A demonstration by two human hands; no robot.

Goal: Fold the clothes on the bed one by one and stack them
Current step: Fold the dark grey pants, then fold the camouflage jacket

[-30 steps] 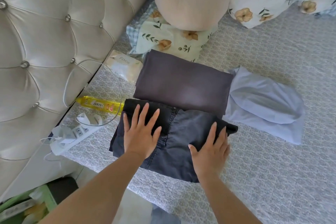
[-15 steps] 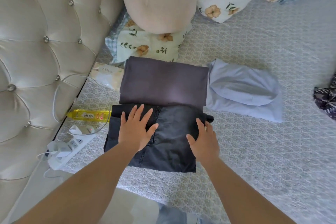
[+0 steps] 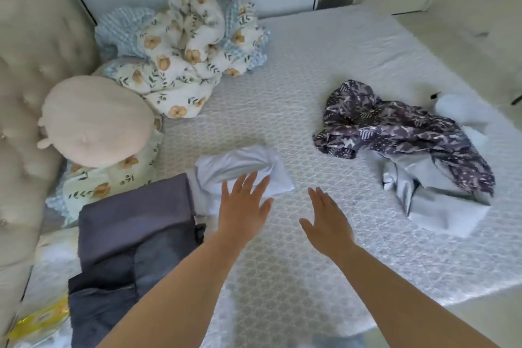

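Observation:
Folded dark denim (image 3: 107, 291) lies at the bed's near left edge, with a folded dark grey garment (image 3: 135, 217) just behind it. A folded pale blue garment (image 3: 240, 167) sits to their right. My left hand (image 3: 244, 209) hovers with fingers spread, partly over that pale blue piece, holding nothing. My right hand (image 3: 326, 220) is raised over bare mattress, fingers straight and empty. At the right lies an unfolded heap: a dark purple patterned garment (image 3: 395, 127) on top of a light grey-blue one (image 3: 440, 206).
A round beige plush (image 3: 96, 121) and a floral quilt (image 3: 183, 54) fill the far left corner beside the tufted headboard (image 3: 31, 70). A yellow packet (image 3: 42, 319) lies at the near left. A white item (image 3: 463, 110) sits beyond the heap. The patterned mattress (image 3: 296, 93) stretches across the middle.
Both hands have lifted off the folded denim and moved right and forward. The view has swung up and to the right, bringing the unfolded heap into sight.

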